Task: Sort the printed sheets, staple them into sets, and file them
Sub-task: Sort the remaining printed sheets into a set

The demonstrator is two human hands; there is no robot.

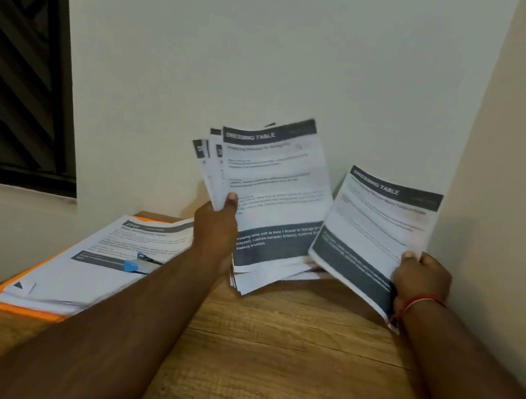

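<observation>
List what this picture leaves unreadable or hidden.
- Head view: body text on the fanned white printed sheets in the left hand is motion-blurred.
- Rear sheets of that fan: covered by the front sheet; count unclear.
- Flat orange folder: mostly under the white paper stack.
- Small blue stapler: blurred, details lost.

We see a wooden tabletop (285, 353) in a corner of pale walls (241, 46), a dark-framed window (15, 66) at upper left.

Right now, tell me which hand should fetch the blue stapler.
Left, probably. The blue stapler lies on the stack of sheets at the left, just beside the left forearm. The right hand, gripping another set, is far right and would cross over. The left hand must first set down its fanned sheets.
</observation>
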